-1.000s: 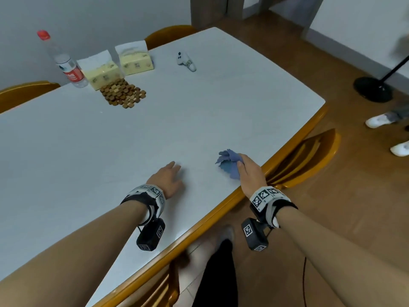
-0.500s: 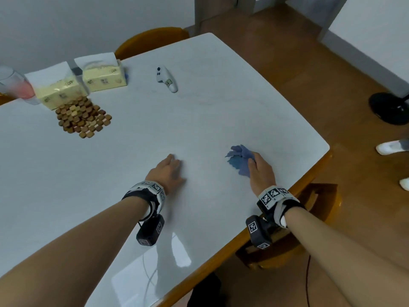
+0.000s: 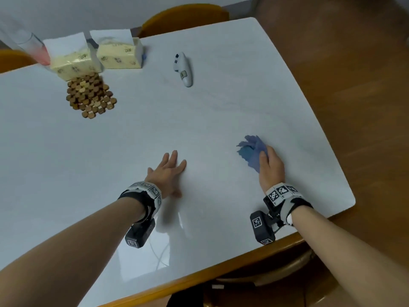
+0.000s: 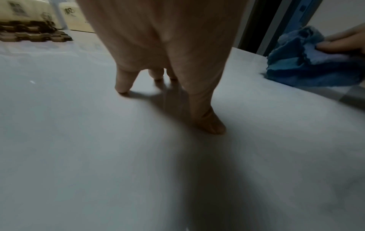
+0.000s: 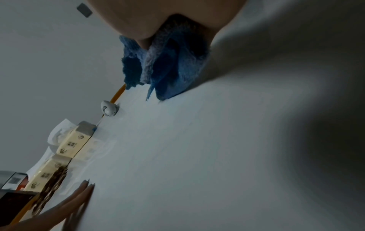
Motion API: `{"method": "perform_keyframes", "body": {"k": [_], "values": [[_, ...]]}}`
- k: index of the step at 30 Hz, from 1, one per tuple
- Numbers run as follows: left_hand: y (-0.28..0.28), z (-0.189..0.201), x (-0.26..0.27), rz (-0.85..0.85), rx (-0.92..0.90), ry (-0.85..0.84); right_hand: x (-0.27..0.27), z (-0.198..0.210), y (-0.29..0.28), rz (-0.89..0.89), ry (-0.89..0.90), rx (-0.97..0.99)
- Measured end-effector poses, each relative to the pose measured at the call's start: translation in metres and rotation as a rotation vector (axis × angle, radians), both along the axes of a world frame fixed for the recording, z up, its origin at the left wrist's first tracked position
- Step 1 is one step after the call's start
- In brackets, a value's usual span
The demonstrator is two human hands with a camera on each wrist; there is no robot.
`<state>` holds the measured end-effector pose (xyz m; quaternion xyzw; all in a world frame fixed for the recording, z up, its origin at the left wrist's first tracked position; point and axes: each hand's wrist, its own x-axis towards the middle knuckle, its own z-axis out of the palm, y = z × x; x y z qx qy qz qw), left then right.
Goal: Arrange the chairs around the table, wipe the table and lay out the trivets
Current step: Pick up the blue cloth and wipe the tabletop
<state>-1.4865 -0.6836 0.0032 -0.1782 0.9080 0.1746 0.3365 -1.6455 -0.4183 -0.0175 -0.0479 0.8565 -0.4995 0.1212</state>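
Head view first: white counter (image 3: 199, 120) fills most of the frame. Right hand (image 3: 271, 168) at about 4 o'clock, fingers curled over a bunched blue cloth (image 3: 251, 152) pressed onto the surface. Left hand (image 3: 169, 171) near 6 o'clock, grip released, palm down and fingers straight on the bare top. Wooden trivets (image 3: 89, 97) stacked at 10 o'clock, just in front of two tissue packs (image 3: 97, 56); a white controller (image 3: 183, 69) at 12 o'clock. Chair backs (image 3: 183, 17) tucked at the far edge, another below the near edge.

Left wrist view: fingertips (image 4: 122, 87) of the left hand planted on the surface, holding nothing. Cloth (image 4: 308, 65) at 3 o'clock with the right hand's fingers (image 4: 335, 43) pinching into its folds. Trivets (image 4: 33, 34) at 10 o'clock.

Right wrist view, tilted: cloth (image 5: 173, 65) wadded under the palm, its lower folds touching the surface. Controller (image 5: 108, 108), tissue packs (image 5: 73, 140) and trivets (image 5: 51, 187) strung along the far edge toward 8 o'clock.

Judged step: wiping. Unwiped span lies from the cloth toward 10 o'clock, across to the trivets, so a likely next stroke sweeps that way. Left hand plainly nearer the trivets, well apart from the right.
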Motion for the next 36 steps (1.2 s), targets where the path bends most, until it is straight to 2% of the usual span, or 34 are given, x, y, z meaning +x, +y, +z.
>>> {"method": "perform_keyframes", "body": {"k": [8,12,15,20,24,28,32,36], "values": [[0.002,0.010,-0.006,0.008,-0.010,-0.035,-0.054,0.007,-0.039,0.139,-0.077,-0.058],[0.006,0.024,-0.028,0.020,-0.093,0.132,-0.073,0.020,-0.041,0.124,-0.078,-0.085],[0.021,0.022,-0.061,0.023,-0.038,0.170,-0.094,0.033,-0.019,0.058,-0.037,-0.072],[0.069,0.004,-0.110,-0.151,-0.001,0.178,-0.123,0.040,0.054,-0.058,0.042,0.071],[0.100,-0.005,-0.133,-0.241,-0.006,0.206,-0.123,0.041,0.109,-0.126,0.072,0.152],[0.117,-0.004,-0.141,-0.298,-0.013,0.205,-0.112,0.036,0.139,-0.191,0.069,0.165],[0.119,-0.001,-0.130,-0.275,-0.019,0.233,-0.096,0.032,0.139,-0.168,0.043,0.143],[0.100,0.002,-0.094,-0.183,-0.023,0.224,-0.081,0.029,0.113,-0.087,0.021,0.142]]}}
